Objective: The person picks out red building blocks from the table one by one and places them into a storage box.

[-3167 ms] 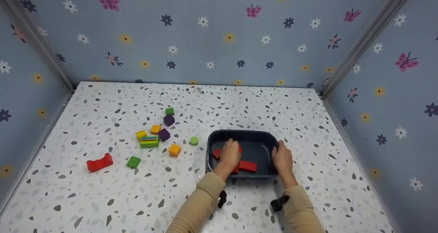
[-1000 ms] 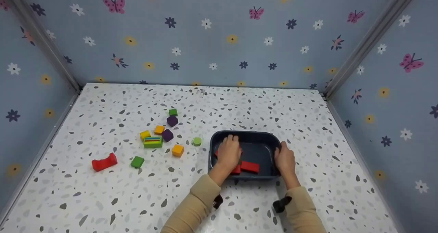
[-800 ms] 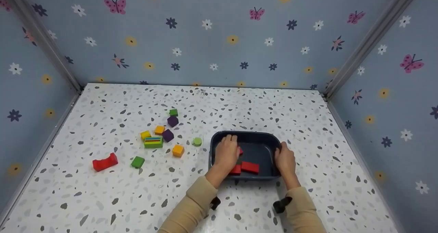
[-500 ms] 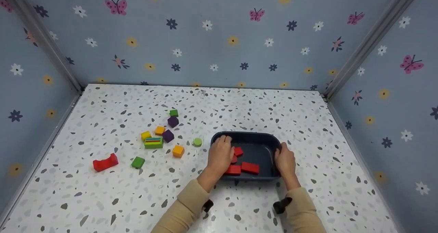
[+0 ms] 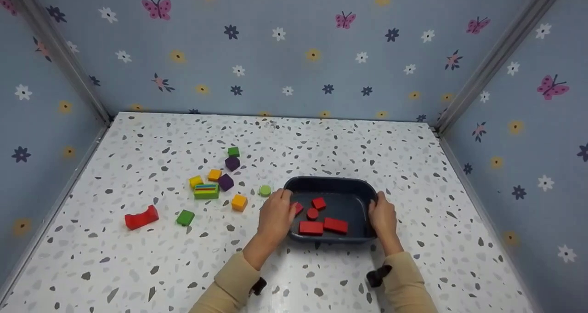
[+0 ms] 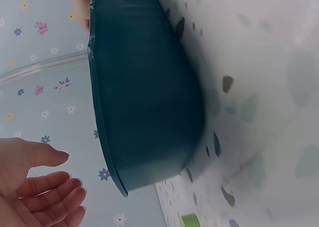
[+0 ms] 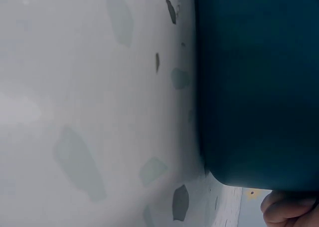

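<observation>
A dark blue plastic tub (image 5: 353,207) stands on the speckled table with several red blocks (image 5: 311,228) lying inside. At its right end my right hand (image 5: 383,215) grips the rim; the right wrist view shows curled fingers (image 7: 286,207) at the tub's edge. My left hand (image 5: 274,216) is at the tub's left end, partly in front of a red block (image 5: 298,207). In the left wrist view the left hand's fingers (image 6: 50,199) are loosely bent, hold nothing and stand apart from the tub wall (image 6: 144,97).
Left of the tub lie a light green round block (image 5: 265,190), an orange cube (image 5: 239,203), purple blocks (image 5: 225,182), a striped green block (image 5: 206,192), a green block (image 5: 185,218) and a red arched block (image 5: 141,218). Patterned walls (image 5: 294,51) border the table.
My left hand has risen from among the red blocks and moved left to the tub's left rim, uncovering the blocks. The right hand has stayed on the right rim.
</observation>
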{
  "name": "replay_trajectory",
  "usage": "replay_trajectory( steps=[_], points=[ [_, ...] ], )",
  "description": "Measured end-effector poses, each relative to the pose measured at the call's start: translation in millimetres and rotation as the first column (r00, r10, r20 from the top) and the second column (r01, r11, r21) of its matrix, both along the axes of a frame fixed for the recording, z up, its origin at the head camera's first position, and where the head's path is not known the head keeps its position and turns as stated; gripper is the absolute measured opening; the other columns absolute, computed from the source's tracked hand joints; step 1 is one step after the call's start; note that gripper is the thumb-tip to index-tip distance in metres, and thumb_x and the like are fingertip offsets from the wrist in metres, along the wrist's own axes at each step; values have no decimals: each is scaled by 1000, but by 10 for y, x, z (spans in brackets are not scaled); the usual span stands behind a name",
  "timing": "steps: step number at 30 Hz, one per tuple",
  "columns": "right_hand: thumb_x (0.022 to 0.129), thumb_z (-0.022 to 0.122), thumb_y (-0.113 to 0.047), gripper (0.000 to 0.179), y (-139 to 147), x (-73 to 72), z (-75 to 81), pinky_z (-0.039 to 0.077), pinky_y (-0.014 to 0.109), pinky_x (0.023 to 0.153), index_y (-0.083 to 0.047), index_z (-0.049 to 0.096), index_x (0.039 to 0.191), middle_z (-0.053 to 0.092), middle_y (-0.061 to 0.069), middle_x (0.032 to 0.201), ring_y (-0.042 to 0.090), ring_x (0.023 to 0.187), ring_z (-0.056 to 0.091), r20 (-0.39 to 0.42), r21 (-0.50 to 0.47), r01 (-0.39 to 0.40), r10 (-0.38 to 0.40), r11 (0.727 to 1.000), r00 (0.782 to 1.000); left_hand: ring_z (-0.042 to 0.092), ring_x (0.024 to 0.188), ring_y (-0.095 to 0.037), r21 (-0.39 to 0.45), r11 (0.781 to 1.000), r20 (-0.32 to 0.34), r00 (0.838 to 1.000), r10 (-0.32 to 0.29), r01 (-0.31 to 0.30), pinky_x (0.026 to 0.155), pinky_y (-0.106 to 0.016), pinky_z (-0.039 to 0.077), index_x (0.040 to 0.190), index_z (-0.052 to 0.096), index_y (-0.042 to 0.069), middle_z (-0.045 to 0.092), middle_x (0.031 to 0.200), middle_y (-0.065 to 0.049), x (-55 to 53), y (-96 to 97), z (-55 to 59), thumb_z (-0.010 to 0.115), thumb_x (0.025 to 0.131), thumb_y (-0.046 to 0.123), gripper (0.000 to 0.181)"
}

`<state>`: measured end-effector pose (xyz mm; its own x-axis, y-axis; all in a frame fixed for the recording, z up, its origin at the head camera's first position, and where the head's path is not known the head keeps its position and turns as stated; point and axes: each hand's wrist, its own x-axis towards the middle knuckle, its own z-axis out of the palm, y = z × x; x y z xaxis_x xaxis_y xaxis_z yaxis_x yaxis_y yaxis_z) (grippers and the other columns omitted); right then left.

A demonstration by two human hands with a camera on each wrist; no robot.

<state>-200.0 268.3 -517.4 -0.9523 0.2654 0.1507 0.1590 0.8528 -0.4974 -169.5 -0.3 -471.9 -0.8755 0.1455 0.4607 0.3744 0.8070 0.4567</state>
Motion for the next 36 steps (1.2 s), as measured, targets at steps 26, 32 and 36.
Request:
replay_trajectory(
  steps=[26,32,36],
  points=[
    [88,46,-9,18,4,4,9,44,47,56,3,48,102,58,27,86,38,72,58,16,-8,-11,11,1000,1000,55,85,-27,-121,986,225,964,141,-116,73,-39,46,99,56,-3,55,93,-14,131,-848,-155,64,79,10,25],
    [88,47,-9,15,6,11,9,43,46,52,2,48,98,59,25,81,36,66,58,-17,-2,-17,16,1000,1000,54,86,-29,-172,976,297,937,182,-135,74,-41,46,101,55,-5,54,93,-17,123,-1049,-164,64,80,13,29],
    [88,47,-9,14,8,6,10,43,47,54,2,48,97,59,25,82,37,68,58,-6,-3,-12,12,1000,1000,53,93,-32,-181,969,330,918,219,-166,77,-43,45,106,54,-6,54,100,-19,119,-1181,-172,63,80,12,33]
  ],
)
